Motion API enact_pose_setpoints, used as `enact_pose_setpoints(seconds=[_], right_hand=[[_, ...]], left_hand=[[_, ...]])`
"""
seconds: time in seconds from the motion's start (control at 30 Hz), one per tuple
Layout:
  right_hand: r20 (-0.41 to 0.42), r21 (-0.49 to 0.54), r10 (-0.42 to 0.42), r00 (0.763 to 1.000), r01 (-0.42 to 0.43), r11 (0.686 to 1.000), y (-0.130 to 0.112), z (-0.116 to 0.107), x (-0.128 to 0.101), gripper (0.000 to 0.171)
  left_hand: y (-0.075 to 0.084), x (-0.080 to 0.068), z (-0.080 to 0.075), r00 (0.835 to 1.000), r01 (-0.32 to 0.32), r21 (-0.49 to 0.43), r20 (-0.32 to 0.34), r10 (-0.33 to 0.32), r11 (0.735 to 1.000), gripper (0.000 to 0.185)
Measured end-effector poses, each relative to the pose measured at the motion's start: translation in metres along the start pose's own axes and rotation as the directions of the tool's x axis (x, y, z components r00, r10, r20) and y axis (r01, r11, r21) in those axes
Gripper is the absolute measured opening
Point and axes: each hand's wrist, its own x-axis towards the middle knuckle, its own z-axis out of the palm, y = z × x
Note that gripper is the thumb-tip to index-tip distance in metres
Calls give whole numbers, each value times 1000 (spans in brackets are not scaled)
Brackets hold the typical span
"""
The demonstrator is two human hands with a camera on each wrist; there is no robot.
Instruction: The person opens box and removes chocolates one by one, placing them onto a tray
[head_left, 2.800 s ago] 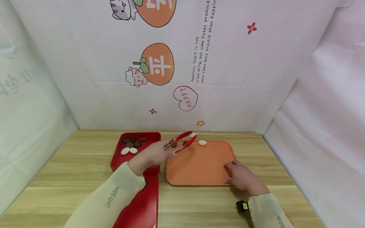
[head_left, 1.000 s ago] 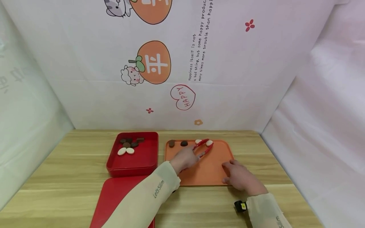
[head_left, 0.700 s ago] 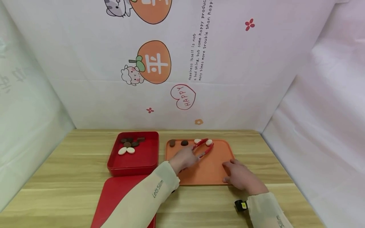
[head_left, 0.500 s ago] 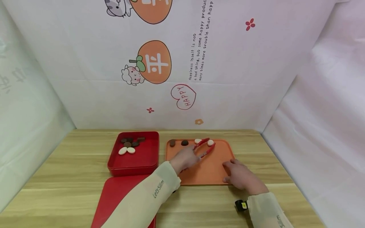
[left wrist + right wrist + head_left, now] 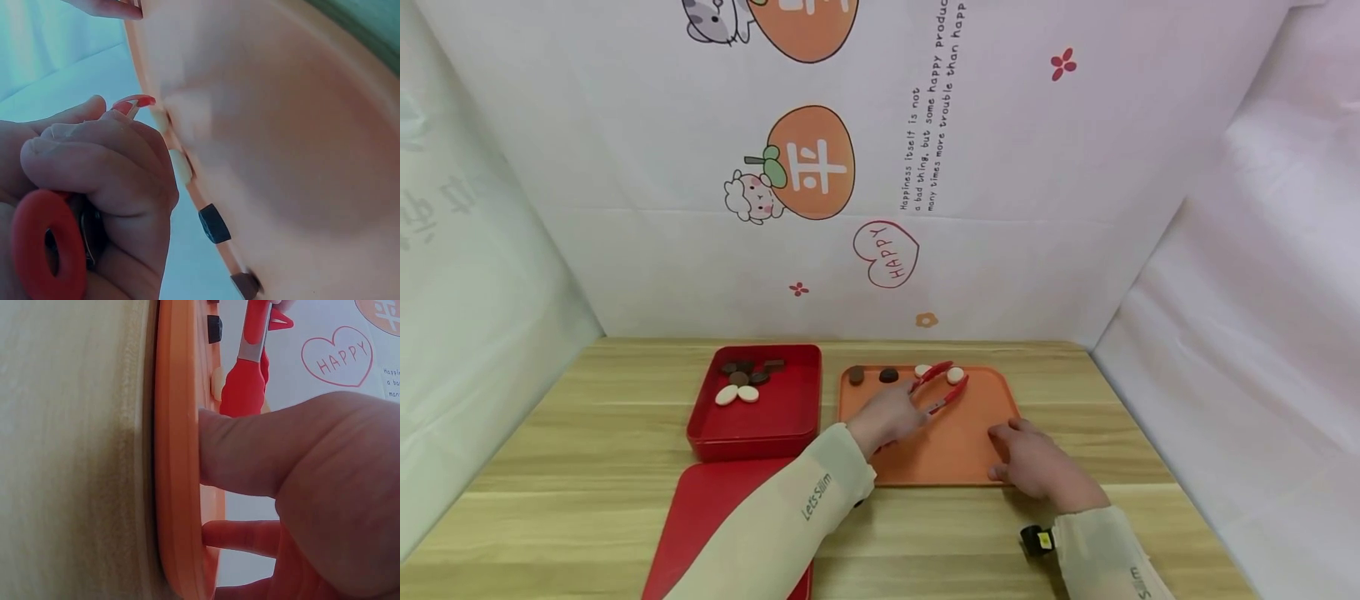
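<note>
My left hand (image 5: pixel 889 413) grips red tongs (image 5: pixel 938 387) over the far part of the orange tray (image 5: pixel 940 454). The tong tips stand apart on either side of a white oval piece (image 5: pixel 956 376) on the tray. Another white piece (image 5: pixel 921 370) and two brown pieces (image 5: pixel 888 375) lie along the tray's far edge. In the left wrist view my fingers (image 5: pixel 106 162) curl round the tongs' red ring end (image 5: pixel 40 250). My right hand (image 5: pixel 1028 461) rests on the tray's near right corner, fingers (image 5: pixel 250 456) lying on the rim (image 5: pixel 175 456).
A red box (image 5: pixel 775 417) left of the tray holds several brown pieces and two white ones (image 5: pixel 737 394). Its red lid (image 5: pixel 722 533) lies flat near the front edge. Printed white sheets wall the wooden table (image 5: pixel 587 450) at the back and both sides.
My left hand carried the tongs rightward and down onto the tray's far edge. Another brown piece and another white piece now lie there. Over the last second almost nothing moved.
</note>
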Motion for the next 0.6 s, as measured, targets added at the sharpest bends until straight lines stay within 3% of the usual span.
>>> enact_pose_setpoints(seconds=[0.6], right_hand=[[-4,-5,-9,1000,9,1000,-1,-2,-2,58]], left_hand=[[-5,9,0,1000,-13,-5,-9,13,1000,70]])
